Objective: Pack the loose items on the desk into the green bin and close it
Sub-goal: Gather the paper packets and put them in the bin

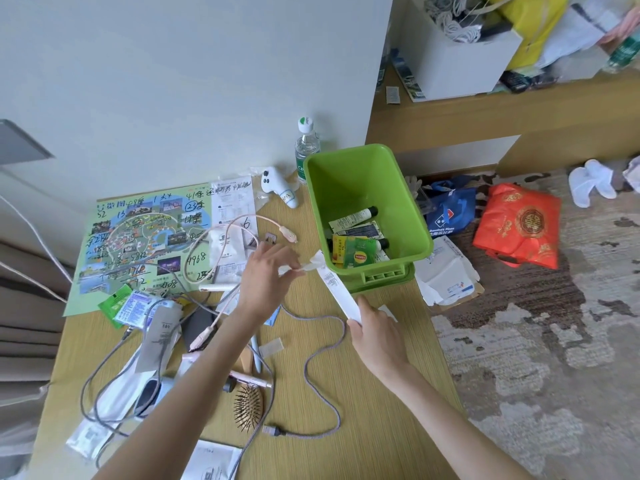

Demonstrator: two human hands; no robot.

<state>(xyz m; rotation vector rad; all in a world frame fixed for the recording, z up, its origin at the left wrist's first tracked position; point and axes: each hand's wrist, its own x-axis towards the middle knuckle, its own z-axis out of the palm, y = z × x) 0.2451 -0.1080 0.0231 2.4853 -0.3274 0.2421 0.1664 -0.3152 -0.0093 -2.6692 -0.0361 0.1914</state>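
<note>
The green bin (349, 174) stands open on the desk's far right edge, resting on its green lid (384, 277). Inside lie small tubes and tea sachets (356, 254). A long white paper strip (337, 289) stretches between my hands just in front of the bin. My left hand (268, 268) pinches its crumpled upper end. My right hand (375, 336) grips its lower end. Loose on the desk lie a pink cable (221, 244), a grey cable (322, 375), a hairbrush (247, 407), a white controller (278, 185), packets (133, 306) and a marked-up map (145, 237).
A water bottle (306, 147) stands against the wall behind the bin. On the floor to the right lie a blue bag (446, 211), a red bag (519, 225), papers (446, 275) and white slippers (592, 181). A cluttered wooden shelf (502, 109) runs along the back right.
</note>
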